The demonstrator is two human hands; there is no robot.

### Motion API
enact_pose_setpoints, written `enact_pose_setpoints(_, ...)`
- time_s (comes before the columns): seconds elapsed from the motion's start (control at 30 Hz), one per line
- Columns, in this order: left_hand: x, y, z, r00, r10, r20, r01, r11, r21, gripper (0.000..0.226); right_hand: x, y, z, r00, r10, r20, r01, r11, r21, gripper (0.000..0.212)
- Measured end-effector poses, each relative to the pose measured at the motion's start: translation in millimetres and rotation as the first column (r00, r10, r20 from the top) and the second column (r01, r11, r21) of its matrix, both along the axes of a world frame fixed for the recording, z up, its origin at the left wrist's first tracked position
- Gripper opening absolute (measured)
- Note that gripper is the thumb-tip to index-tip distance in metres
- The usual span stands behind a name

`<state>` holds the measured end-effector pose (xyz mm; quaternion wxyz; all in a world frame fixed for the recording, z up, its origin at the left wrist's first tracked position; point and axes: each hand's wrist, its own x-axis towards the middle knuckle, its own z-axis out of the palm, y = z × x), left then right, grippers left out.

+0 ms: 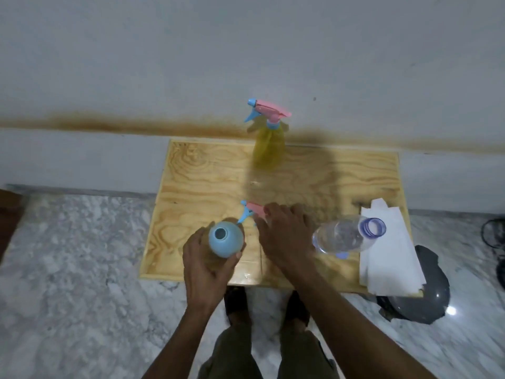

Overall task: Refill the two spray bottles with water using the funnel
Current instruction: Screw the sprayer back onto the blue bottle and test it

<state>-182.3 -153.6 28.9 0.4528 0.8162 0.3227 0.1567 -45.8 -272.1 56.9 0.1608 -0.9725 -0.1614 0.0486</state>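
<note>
Two hands work low on the plywood table (pixel 207 170): left hand (pixel 207 258) grips the blue funnel (pixel 225 237); right hand (pixel 284 231), fingers curled, holds the detached spray head (pixel 252 210), just beyond and right of the funnel.

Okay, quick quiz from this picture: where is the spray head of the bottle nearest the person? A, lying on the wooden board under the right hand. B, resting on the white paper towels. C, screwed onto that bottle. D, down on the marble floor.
A: the pink and blue spray head lies on the wooden board under the right hand, while the left hand holds the funnel on the bottle.
</note>
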Motion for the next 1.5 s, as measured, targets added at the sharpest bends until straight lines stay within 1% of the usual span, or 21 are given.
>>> enact_pose_setpoints(0.07, 9.0, 9.3, -1.2, 0.998, -0.06, 0.03, 0.061, 0.998, -0.022, 0.083, 20.0, 16.2, -7.2, 0.991, 0.012, -0.13, -0.034, 0.984, -0.173, 0.036)
enact_pose_setpoints(0.13, 12.6, 16.3, -8.1, 0.996, -0.082, 0.038, 0.084, 0.994, -0.066, 0.081, 29.1, 23.0, -14.3, 0.979, 0.01, -0.205, -0.067, 0.96, -0.273, 0.039)
enact_pose_setpoints(0.2, 10.5, 21.8, -19.5, 0.994, -0.096, 0.044, 0.1, 0.99, -0.1, 0.076, 31.7, 26.3, -20.0, 0.974, -0.006, -0.228, -0.069, 0.945, -0.32, 0.037)
enact_pose_setpoints(0.3, 9.6, 27.0, -26.1, 0.994, -0.105, 0.041, 0.111, 0.977, -0.184, 0.081, 31.6, 33.7, -22.5, 0.969, -0.03, -0.247, -0.061, 0.934, -0.351, 0.034)
enact_pose_setpoints(0.4, 12.4, 30.4, -25.8, 0.996, -0.085, 0.001, 0.083, 0.968, -0.239, 0.082, 35.1, 42.8, -20.4, 0.948, -0.091, -0.306, -0.029, 0.93, -0.367, 0.032)
enact_pose_setpoints(0.5, 13.4, 36.8, -27.1, 0.992, -0.123, -0.024, 0.115, 0.968, -0.223, 0.081, 39.2, 47.5, -17.3, 0.917, -0.18, -0.356, 0.066, 0.948, -0.311, 0.035)
enact_pose_setpoints(0.57, 12.1, 43.3, -25.0, 0.99, -0.137, -0.03, 0.127, 0.968, -0.217, 0.081, 40.2, 50.1, -10.1, 0.895, -0.245, -0.372, 0.183, 0.964, -0.193, 0.043)
enact_pose_setpoints(0.63, 9.7, 49.1, -15.9, 0.991, -0.131, -0.006, 0.127, 0.966, -0.224, 0.08, 40.8, 54.9, 4.6, 0.849, -0.319, -0.422, 0.345, 0.939, -0.015, 0.043)
enact_pose_setpoints(0.67, 8.3, 51.4, -9.1, 0.993, -0.115, 0.02, 0.117, 0.963, -0.244, 0.08, 41.4, 57.8, 14.1, 0.812, -0.355, -0.463, 0.441, 0.893, 0.088, 0.042)
enact_pose_setpoints(0.7, 7.0, 53.0, -1.3, 0.994, -0.089, 0.056, 0.101, 0.957, -0.272, 0.078, 41.8, 60.3, 25.3, 0.772, -0.384, -0.506, 0.537, 0.821, 0.195, 0.041)
enact_pose_setpoints(0.77, 5.2, 55.2, 15.3, 0.991, -0.028, 0.134, 0.07, 0.944, -0.322, 0.075, 42.6, 62.8, 51.3, 0.706, -0.383, -0.596, 0.669, 0.636, 0.384, 0.034)
enact_pose_setpoints(0.83, 6.7, 55.9, 33.9, 0.979, 0.011, 0.204, 0.058, 0.942, -0.33, 0.071, 41.4, 60.7, 80.4, 0.664, -0.28, -0.693, 0.728, 0.451, 0.516, 0.026)
enact_pose_setpoints(0.87, 9.1, 55.0, 44.2, 0.971, 0.021, 0.237, 0.059, 0.943, -0.327, 0.069, 39.2, 58.7, 97.8, 0.654, -0.204, -0.729, 0.743, 0.358, 0.566, 0.026)
enact_pose_setpoints(0.9, 12.1, 53.6, 54.8, 0.963, 0.03, 0.267, 0.061, 0.944, -0.324, 0.069, 37.4, 56.2, 115.4, 0.658, -0.14, -0.74, 0.745, 0.265, 0.613, 0.03)
enact_pose_setpoints(0.97, 19.0, 48.6, 76.6, 0.946, 0.041, 0.321, 0.062, 0.95, -0.305, 0.069, 33.8, 50.4, 151.3, 0.698, -0.05, -0.714, 0.715, 0.092, 0.693, 0.038)
enact_pose_setpoints(1.0, 22.4, 45.5, 87.7, 0.939, 0.04, 0.34, 0.057, 0.961, -0.27, 0.071, 32.5, 46.8, 168.2, 0.73, -0.016, -0.683, 0.684, 0.022, 0.73, 0.042)
enact_pose_setpoints(1.03, 25.4, 42.4, 98.1, 0.936, 0.029, 0.351, 0.053, 0.974, -0.221, 0.073, 31.6, 42.4, 184.8, 0.768, 0.008, -0.64, 0.64, -0.026, 0.768, 0.047)
enact_pose_setpoints(1.1, 29.8, 35.2, 116.5, 0.927, -0.004, 0.374, 0.06, 0.988, -0.14, 0.076, 29.1, 31.7, 216.8, 0.843, 0.033, -0.537, 0.538, -0.063, 0.84, 0.054)
enact_pose_setpoints(1.2, 31.6, 23.0, 137.6, 0.912, -0.006, 0.41, 0.055, 0.993, -0.107, 0.075, 21.9, 13.9, 261.6, 0.919, 0.061, -0.391, 0.395, -0.123, 0.91, 0.051)
enact_pose_setpoints(1.3, 27.1, 4.3, 164.0, 0.885, -0.023, 0.466, 0.077, 0.992, -0.098, 0.071, 9.9, -3.0, 299.9, 0.951, 0.097, -0.293, 0.307, -0.207, 0.929, 0.045)
enact_pose_setpoints(1.5, 4.4, -29.4, 194.7, 0.857, -0.086, 0.508, 0.104, 0.995, -0.006, 0.066, -20.4, -25.3, 343.0, 0.984, 0.131, -0.122, 0.155, -0.276, 0.949, 0.047)
